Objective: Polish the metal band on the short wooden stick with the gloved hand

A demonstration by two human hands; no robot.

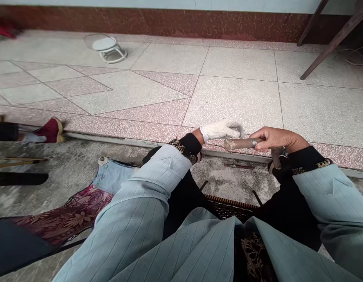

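Note:
My left hand (222, 130) wears a white knitted glove. Its fingers are loosely curved with a gap between them, a little blurred, and I see nothing held in them. Just beside it lies the thick end of a wooden handle (238, 144) with a metal ferrule. My bare right hand (272, 138) is closed round the narrower part of this wooden-handled tool. Below that hand hangs a brownish curved piece (276, 158); whether it belongs to the same tool I cannot tell. A thin dark line (213, 145) runs beneath the gloved hand.
A tiled step (228, 98) rises ahead above rough concrete (222, 174). A small white stool (108, 47) stands on the tiles, wooden legs (328, 51) at right. A rod (240, 166) lies between my feet. At left are a patterned cloth (81, 209) and another person's red shoe (54, 130).

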